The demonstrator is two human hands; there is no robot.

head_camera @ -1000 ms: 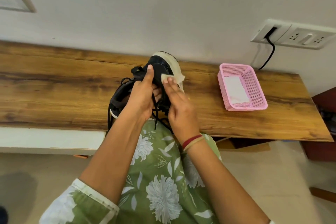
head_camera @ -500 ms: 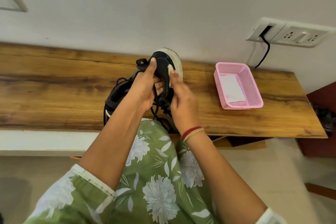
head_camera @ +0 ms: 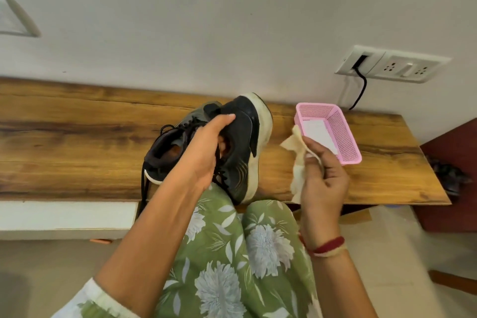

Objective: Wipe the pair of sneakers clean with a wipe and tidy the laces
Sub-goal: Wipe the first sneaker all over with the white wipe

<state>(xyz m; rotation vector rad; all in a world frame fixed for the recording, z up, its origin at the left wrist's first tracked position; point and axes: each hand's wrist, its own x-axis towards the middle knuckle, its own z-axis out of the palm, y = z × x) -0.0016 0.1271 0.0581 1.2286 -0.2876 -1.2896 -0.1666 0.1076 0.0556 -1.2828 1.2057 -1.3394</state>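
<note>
Because the left hand [head_camera: 204,152] covered the opening of the held sneaker [head_camera: 244,137], most of its fingers were hidden inside the collar. One finger was seen stretched over the tongue, and the shoe was plainly gripped, tilted on its side above the front edge of the table [head_camera: 77,137]. The second sneaker [head_camera: 165,155] was partly concealed behind that wrist. It lay on the table, with black laces [head_camera: 143,188] trailing over the edge.

Half a second earlier the right hand [head_camera: 322,181] had been pressed to the toe. It was since drawn clear to the right, with the crumpled wipe [head_camera: 296,160] pinched in its fingers, just beside the pink basket [head_camera: 348,137].

Two sneakers, one wipe in hand and one basket were counted, and one white sheet [head_camera: 320,134] lay inside the basket.
</note>
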